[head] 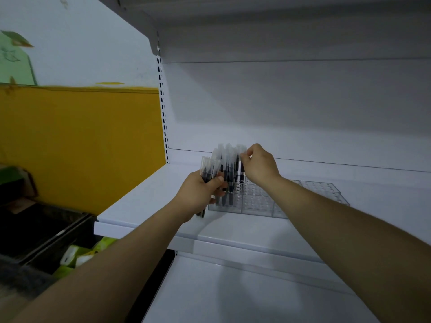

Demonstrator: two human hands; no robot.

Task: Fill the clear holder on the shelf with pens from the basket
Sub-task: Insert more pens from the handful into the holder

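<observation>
You are mid-fill: your left hand (pixel 200 192) grips a bundle of pens (pixel 208 170) beside the clear holder (pixel 310 192) on the shelf (pixel 140 206), your right hand (pixel 261 167) pinches a single pen (pixel 242 168) by its cap above the left rows, so next lower it straight into a free hole.

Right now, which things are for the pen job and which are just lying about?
For the job: clear holder; standing pens in it; bunch of pens held by the left hand; single pen pinched by the right hand.
Just lying about: green packets down below; yellow wall panel.
</observation>
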